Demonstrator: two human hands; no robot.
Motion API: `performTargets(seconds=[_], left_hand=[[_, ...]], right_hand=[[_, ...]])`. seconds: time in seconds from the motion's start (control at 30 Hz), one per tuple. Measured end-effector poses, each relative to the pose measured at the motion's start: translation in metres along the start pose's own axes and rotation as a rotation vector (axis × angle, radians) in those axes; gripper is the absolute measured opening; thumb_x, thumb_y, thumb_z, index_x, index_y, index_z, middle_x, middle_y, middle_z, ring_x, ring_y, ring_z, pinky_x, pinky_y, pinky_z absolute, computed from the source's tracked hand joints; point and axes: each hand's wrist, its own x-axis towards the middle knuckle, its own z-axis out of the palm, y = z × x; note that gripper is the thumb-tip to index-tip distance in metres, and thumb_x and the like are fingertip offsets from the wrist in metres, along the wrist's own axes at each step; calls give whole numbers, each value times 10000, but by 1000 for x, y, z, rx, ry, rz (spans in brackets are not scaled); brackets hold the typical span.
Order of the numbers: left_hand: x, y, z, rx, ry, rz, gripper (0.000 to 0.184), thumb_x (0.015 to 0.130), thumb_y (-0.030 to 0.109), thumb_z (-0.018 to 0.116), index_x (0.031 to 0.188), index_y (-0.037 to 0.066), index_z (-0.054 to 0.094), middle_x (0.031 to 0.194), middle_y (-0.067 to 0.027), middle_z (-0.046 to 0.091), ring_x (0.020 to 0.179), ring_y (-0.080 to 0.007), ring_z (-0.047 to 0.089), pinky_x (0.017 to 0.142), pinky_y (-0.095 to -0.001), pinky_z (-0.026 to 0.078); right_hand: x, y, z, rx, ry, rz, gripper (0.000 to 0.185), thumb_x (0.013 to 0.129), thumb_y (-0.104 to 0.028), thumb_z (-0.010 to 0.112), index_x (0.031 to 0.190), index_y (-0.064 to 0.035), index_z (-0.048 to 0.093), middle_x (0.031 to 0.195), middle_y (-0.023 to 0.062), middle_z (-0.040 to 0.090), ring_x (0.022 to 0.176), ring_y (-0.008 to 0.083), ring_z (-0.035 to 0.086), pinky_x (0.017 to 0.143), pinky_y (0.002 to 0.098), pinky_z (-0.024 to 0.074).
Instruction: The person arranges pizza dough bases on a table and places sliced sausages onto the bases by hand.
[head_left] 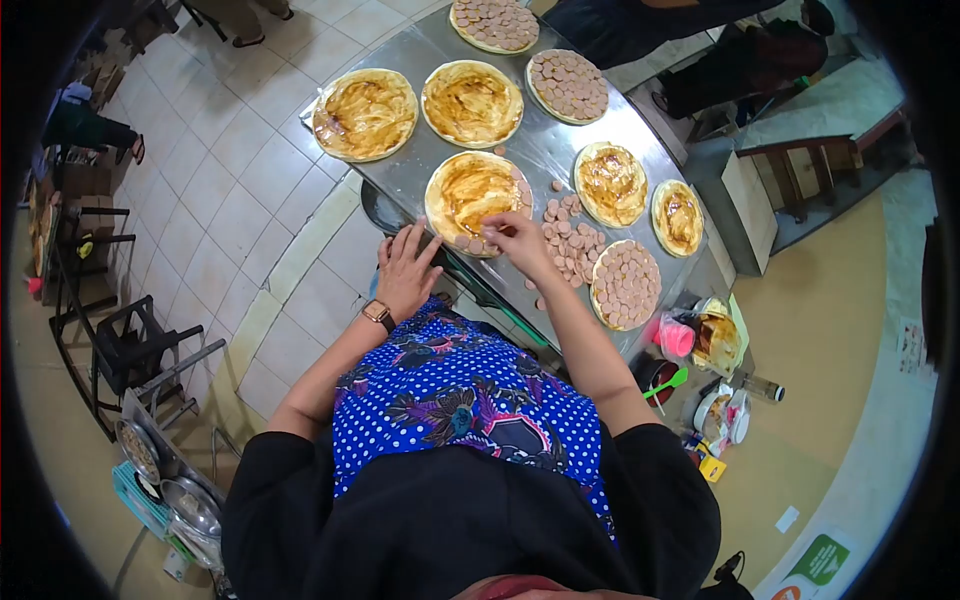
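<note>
Near the table's front edge lies a round dough base [468, 195] spread with reddish-brown sauce, with pink sausage slices along its right and lower rim. Over its lower right part, my right hand [518, 243] is closed in a pinch; whatever is between the fingertips is too small to make out. My left hand [405, 270], wearing a watch, rests open with fingers spread at the table edge, just left of the base. A loose pile of sausage slices [572, 240] lies right of my right hand. Beside it sits a base covered in slices [626, 285].
More sauced bases [365, 115] and sausage-covered bases [567, 87] stand on the metal table [640, 135]. At right are a pink cup [676, 338], a green spatula [668, 386] and a bottle [762, 386]. A black stool [140, 345] stands left. Other people are beyond the table.
</note>
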Motion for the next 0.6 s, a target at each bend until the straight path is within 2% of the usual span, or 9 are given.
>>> performTargets(seconds=[0.13, 0.2, 0.23, 0.33, 0.37, 0.47, 0.5, 0.53, 0.6], left_hand=[[-12, -15, -5, -3, -7, -85, 553, 874, 279, 637, 1395, 171, 485, 1555, -111, 272, 1370, -287, 307, 1071, -482, 224], [-18, -18, -6, 2, 0, -105, 552, 874, 276, 639, 1394, 174, 486, 1556, -111, 270, 1370, -288, 307, 1071, -484, 224], [-20, -19, -7, 4, -1, -113, 550, 873, 272, 640, 1393, 177, 488, 1558, -112, 268, 1370, -288, 308, 1071, -486, 224], [-24, -23, -7, -28, 7, -131, 551, 870, 265, 645, 1391, 173, 490, 1557, -113, 268, 1369, -290, 308, 1073, -488, 225], [-24, -24, -9, -28, 10, -140, 551, 870, 265, 645, 1391, 173, 490, 1557, -113, 268, 1369, -290, 308, 1073, -488, 225], [-24, -26, -12, -43, 9, -143, 556, 866, 264, 651, 1390, 172, 490, 1554, -113, 271, 1367, -291, 309, 1075, -489, 225], [-23, -27, -13, -40, 7, -137, 553, 865, 262, 653, 1387, 171, 493, 1552, -112, 275, 1366, -291, 310, 1075, -488, 227], [-21, -34, -10, -41, -6, -128, 550, 865, 261, 654, 1384, 171, 496, 1549, -111, 278, 1366, -292, 311, 1075, -487, 228], [-17, -35, -10, -45, -6, -113, 546, 864, 261, 655, 1379, 170, 500, 1548, -110, 280, 1365, -290, 312, 1075, -487, 230]], right_hand=[[23, -17, 40, -85, -76, -21, 186, 825, -114, 721, 987, -22, 714, 834, 84, 704, 688, 143, 646, 624, 271, 507], [33, -19, 48, -387, -132, -129, 119, 793, -120, 694, 882, -44, 713, 917, 130, 674, 786, 273, 661, 713, 366, 515], [36, -16, 52, -481, -107, -247, 144, 752, -145, 695, 858, -49, 714, 860, 149, 642, 816, 346, 632, 736, 408, 501], [40, -17, 56, -621, -57, -262, 153, 748, -121, 725, 882, -48, 728, 821, 139, 657, 802, 288, 644, 737, 373, 503], [45, -19, 55, -526, -94, -187, 145, 754, -136, 725, 869, -48, 730, 817, 133, 645, 779, 281, 641, 728, 369, 505], [58, -13, 58, -374, -87, -188, 181, 751, -148, 725, 907, -56, 731, 807, 121, 622, 757, 281, 630, 719, 373, 505], [61, -16, 62, -299, -114, -72, 173, 727, -148, 714, 873, -54, 713, 830, 127, 626, 792, 319, 627, 701, 413, 503], [66, -14, 68, -297, -111, -61, 173, 727, -148, 714, 873, -54, 713, 830, 127, 626, 792, 319, 627, 701, 413, 503], [66, -21, 71, -586, -80, -174, 150, 735, -167, 724, 831, -55, 694, 838, 124, 619, 815, 310, 628, 702, 417, 503]])
